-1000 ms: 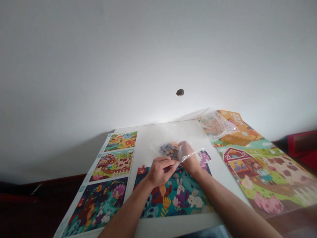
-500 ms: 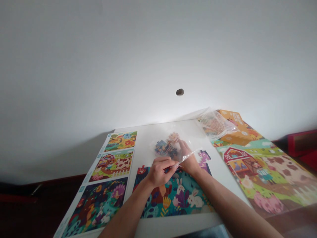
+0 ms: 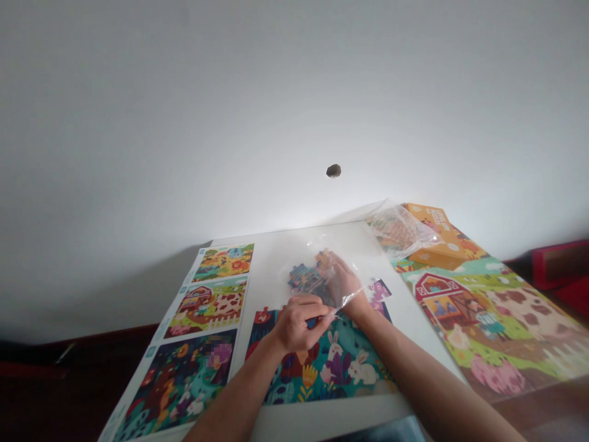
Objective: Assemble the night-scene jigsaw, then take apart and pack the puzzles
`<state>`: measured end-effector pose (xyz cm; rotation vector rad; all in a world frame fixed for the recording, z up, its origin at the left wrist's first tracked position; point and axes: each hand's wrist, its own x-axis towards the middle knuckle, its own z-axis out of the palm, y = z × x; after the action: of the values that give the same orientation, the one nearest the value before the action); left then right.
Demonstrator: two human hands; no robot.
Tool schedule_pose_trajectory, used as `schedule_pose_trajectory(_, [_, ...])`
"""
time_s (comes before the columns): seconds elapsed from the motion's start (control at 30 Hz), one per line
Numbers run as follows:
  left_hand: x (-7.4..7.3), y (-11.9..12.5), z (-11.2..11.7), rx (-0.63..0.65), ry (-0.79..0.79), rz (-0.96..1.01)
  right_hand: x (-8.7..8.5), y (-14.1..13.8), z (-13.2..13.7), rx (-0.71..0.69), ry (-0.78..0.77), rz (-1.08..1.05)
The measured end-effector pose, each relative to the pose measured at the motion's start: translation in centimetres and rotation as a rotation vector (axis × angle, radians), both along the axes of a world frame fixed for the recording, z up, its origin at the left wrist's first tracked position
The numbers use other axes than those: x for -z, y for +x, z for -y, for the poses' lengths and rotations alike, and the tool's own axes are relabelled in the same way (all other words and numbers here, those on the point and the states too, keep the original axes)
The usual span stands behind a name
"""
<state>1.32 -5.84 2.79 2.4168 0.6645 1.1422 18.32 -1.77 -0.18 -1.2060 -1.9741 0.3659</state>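
A clear plastic bag (image 3: 317, 258) with several loose puzzle pieces (image 3: 306, 279) lies on the white table (image 3: 280, 252). My left hand (image 3: 299, 322) pinches the bag's open edge near me. My right hand (image 3: 343, 285) is inside the bag, fingers among the pieces; the plastic veils them, and I cannot make out whether they hold a piece. Under both wrists lies a partly built puzzle (image 3: 331, 362) with rabbits and flowers on teal.
A sheet with three reference pictures (image 3: 202, 325) lies at the left. A finished farm puzzle with a red barn (image 3: 478, 319) covers the right. An orange box (image 3: 437, 236) under another clear bag (image 3: 396, 230) stands at the back right. A white wall rises behind.
My right hand has pushed further into the bag and the pieces inside have shifted. My left hand keeps its pinch on the bag's edge, almost still.
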Motion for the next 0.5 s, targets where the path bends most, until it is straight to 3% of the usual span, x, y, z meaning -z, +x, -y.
schedule_pose_trajectory(0.2, [0.1, 0.1, 0.1, 0.002, -0.014, -0.012, 0.7, 0.3, -0.2, 0.017, -0.163, 0.154])
schedule_pose_trajectory(0.5, [0.6, 0.0, 0.1, -0.026, -0.036, -0.052, -1.1, 0.0, 0.4, 0.193, -0.281, 0.159])
